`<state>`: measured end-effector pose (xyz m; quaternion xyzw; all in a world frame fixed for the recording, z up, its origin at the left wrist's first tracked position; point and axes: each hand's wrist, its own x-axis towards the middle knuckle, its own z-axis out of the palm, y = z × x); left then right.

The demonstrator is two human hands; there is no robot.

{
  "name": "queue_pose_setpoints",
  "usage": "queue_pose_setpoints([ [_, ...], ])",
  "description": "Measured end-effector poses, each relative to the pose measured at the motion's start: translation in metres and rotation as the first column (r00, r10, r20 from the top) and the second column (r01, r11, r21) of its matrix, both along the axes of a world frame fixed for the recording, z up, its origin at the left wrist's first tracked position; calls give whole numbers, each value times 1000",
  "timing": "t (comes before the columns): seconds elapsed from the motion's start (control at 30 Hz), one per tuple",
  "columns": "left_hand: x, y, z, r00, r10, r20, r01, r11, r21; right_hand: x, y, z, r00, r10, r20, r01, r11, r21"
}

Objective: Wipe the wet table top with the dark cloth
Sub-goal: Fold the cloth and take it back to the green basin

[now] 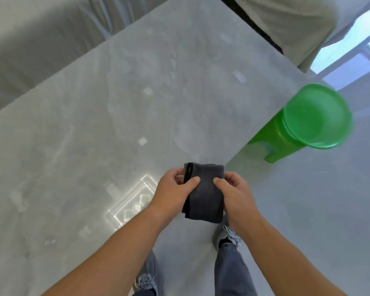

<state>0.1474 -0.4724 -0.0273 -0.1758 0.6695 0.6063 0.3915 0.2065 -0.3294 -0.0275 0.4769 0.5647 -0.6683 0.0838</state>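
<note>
A folded dark grey cloth (205, 193) hangs in the air just off the near right corner of the grey stone table top (137, 99). My left hand (172, 193) pinches its left edge, thumb lying on top. My right hand (236, 195) grips its right edge in the same way. The cloth does not touch the table. Faint wet streaks and smears show on the table's glossy surface, which also reflects ceiling lights.
A green plastic stool (308, 120) stands on the floor to the right of the table. Pale cushioned seats (291, 24) sit beyond the far right edge, and another runs along the far left side. My feet stand at the table's near corner.
</note>
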Motion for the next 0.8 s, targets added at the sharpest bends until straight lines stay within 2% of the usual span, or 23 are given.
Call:
queue_pose_setpoints([
  [0.3,-38,266,-23,981,-179,-79,176,983,-54,-5,241,-29,972,-233,27,232,972,43],
  [0.53,-60,426,-98,923,-378,-68,376,925,-47,-14,395,-95,958,-278,78,265,954,140],
  [0.67,-80,477,-154,859,-503,-100,495,864,-94,-15,436,-145,973,-227,49,212,953,214],
  [0.8,-93,504,-194,790,-588,-176,567,809,-155,-13,459,-185,998,-65,1,62,954,294],
])
